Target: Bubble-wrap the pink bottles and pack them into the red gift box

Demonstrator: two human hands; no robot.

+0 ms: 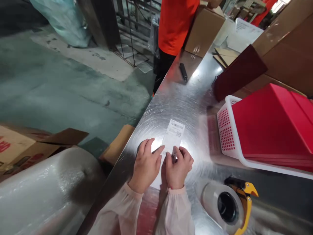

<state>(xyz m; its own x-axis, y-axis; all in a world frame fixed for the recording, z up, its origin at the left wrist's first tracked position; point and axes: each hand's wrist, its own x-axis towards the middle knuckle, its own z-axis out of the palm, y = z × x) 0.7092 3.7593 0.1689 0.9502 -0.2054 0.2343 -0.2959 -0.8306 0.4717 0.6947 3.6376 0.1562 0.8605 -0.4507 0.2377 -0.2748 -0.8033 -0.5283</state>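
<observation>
A white label slip [174, 134] with a barcode and printed text lies on the shiny metal table [181, 98]. My left hand [146, 164] rests next to its near left corner, fingers bent, thumb touching the slip's edge. My right hand [179, 166] pinches the near end of the slip between thumb and fingertips. Both wrists wear pale pink sleeves.
A white perforated basket [228, 137] holding red flat boxes [271, 124] stands to the right. A tape dispenser with a yellow handle [230, 204] lies near my right arm. Farther along: a black tool [183, 71], cardboard boxes [204, 31], a person in orange [174, 26]. Bubble-wrap roll [44, 195] at left.
</observation>
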